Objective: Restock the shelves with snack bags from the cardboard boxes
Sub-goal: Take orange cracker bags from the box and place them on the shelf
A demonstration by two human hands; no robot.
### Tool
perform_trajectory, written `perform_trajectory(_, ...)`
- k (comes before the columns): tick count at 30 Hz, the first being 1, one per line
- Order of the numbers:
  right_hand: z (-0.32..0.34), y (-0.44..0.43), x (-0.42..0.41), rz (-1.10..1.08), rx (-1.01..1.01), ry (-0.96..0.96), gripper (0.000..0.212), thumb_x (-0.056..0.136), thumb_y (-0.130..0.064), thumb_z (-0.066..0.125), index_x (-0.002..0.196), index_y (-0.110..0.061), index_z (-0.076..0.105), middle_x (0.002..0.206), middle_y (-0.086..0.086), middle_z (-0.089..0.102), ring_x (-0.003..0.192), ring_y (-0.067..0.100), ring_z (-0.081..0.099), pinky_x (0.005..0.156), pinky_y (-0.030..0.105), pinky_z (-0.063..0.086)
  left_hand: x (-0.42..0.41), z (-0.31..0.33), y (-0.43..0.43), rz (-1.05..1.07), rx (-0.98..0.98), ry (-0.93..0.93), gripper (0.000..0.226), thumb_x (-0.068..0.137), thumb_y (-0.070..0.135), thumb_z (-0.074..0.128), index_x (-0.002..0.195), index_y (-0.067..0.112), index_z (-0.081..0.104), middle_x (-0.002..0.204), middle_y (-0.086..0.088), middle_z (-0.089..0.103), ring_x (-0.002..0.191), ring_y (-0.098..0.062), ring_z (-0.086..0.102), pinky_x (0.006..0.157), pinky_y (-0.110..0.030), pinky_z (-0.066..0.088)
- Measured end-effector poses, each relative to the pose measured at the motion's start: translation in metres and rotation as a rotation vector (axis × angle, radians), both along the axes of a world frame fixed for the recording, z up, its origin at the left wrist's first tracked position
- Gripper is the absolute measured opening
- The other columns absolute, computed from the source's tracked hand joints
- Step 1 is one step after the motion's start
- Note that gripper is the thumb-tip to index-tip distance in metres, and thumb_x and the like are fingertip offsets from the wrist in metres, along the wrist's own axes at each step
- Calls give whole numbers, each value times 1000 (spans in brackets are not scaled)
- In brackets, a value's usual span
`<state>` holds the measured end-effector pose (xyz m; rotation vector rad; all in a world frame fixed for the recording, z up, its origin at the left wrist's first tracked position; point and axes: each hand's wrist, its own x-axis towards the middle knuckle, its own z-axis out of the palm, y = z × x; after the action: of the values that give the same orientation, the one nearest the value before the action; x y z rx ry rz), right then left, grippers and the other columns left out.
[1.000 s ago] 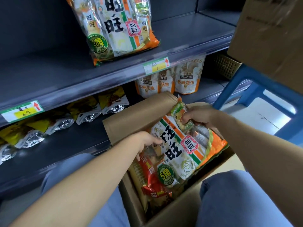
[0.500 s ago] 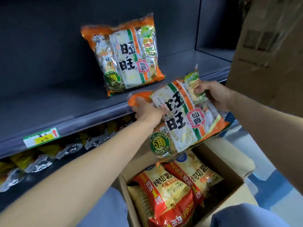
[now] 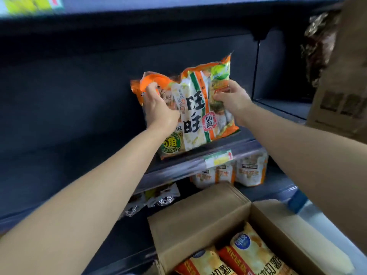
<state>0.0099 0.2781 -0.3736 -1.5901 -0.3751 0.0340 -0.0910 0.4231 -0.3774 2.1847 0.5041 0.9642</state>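
An orange and white rice cracker bag point(image 3: 195, 114) stands upright on the dark middle shelf point(image 3: 79, 147), in front of another bag of the same kind whose orange top point(image 3: 137, 86) peeks out behind it. My left hand point(image 3: 158, 108) grips its upper left corner. My right hand point(image 3: 232, 98) holds its upper right side. Below, an open cardboard box point(image 3: 198, 213) holds red and yellow chip bags point(image 3: 252, 253).
Peanut bags point(image 3: 250, 171) and yellow silver packets point(image 3: 158, 197) sit on the lower shelf. A price tag point(image 3: 218, 158) is on the shelf edge. A big cardboard box point(image 3: 341, 80) stands at the right, with a blue stool point(image 3: 297, 199) under it.
Both hands lifted the rice cracker bag out of the cardboard box, carried it up and forward, and now hold it upright on the middle shelf in front of the earlier bag.
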Motion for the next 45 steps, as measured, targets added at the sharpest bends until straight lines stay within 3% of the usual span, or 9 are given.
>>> perform_trajectory(5, -34, 20, 0, -298, -544, 7, 68, 83, -37, 65, 140, -27, 29, 136, 11, 36, 126, 35, 37, 103, 46, 38, -5, -36, 26, 42, -140, 143, 116, 74, 20, 80, 150, 24, -7, 155, -4, 26, 136, -28, 35, 110, -53, 32)
perform_trajectory(9, -58, 20, -13, -318, -471, 11, 60, 85, -30, 67, 129, -10, 31, 130, 18, 38, 107, 39, 54, 88, 44, 48, -8, -59, 28, 0, -248, 400, 94, 72, 35, 81, 137, 15, 17, 140, -10, 33, 126, -30, 41, 99, -43, 42)
perform_trajectory(18, -72, 40, -12, -243, -462, -62, 50, 88, -25, 60, 131, -12, 38, 129, 12, 46, 90, 27, 51, 77, 33, 42, 11, -64, 31, 55, -199, 388, 87, 73, 29, 81, 133, 16, 20, 140, -9, 34, 128, -30, 36, 84, -37, 38)
perform_trajectory(24, -74, 33, -6, -107, -490, -69, 57, 91, -29, 57, 142, -16, 36, 138, 11, 40, 92, 20, 48, 77, 30, 44, 23, -63, 25, 61, -198, 435, 101, 72, 35, 81, 143, 16, 11, 146, -12, 26, 133, -32, 31, 99, -43, 39)
perform_trajectory(30, -84, 7, -22, -92, -424, -145, 42, 94, -18, 54, 134, -12, 45, 123, 6, 54, 101, 20, 53, 81, 28, 41, 7, -63, 12, 128, -195, 409, 87, 75, 34, 79, 136, 11, 21, 141, -11, 28, 128, -30, 34, 88, -41, 41)
perform_trajectory(35, -113, -28, -46, -119, -459, -205, 16, 90, -16, 54, 104, -10, 57, 77, -6, 52, 76, 15, 50, 55, 16, 37, -26, -81, -24, 136, -19, 248, 61, 78, 24, 74, 123, 13, 35, 132, -7, 34, 120, -26, 39, 91, -40, 42)
perform_trajectory(37, -134, -42, -58, -81, -491, -185, 5, 87, -15, 56, 91, -13, 58, 69, -5, 52, 70, 14, 51, 57, 21, 38, -37, -103, -43, 14, 9, 361, 48, 82, 22, 71, 118, 12, 42, 126, -6, 42, 113, -24, 47, 82, -34, 41)
perform_trajectory(40, -176, -60, -69, 178, -682, -3, 6, 88, -14, 58, 83, -11, 59, 74, 5, 58, 64, 17, 55, 59, 27, 47, -52, -147, -70, -202, 22, 787, 41, 82, 26, 71, 115, 9, 53, 112, -7, 57, 102, -25, 58, 72, -29, 41)
perform_trajectory(45, -235, -78, -80, 451, -1188, 196, 11, 93, -15, 54, 83, -15, 60, 75, -1, 56, 78, 21, 56, 69, 22, 45, -74, -227, -87, -307, -69, 1408, 51, 90, 27, 64, 128, -4, 51, 129, -20, 57, 111, -31, 61, 90, -36, 50)
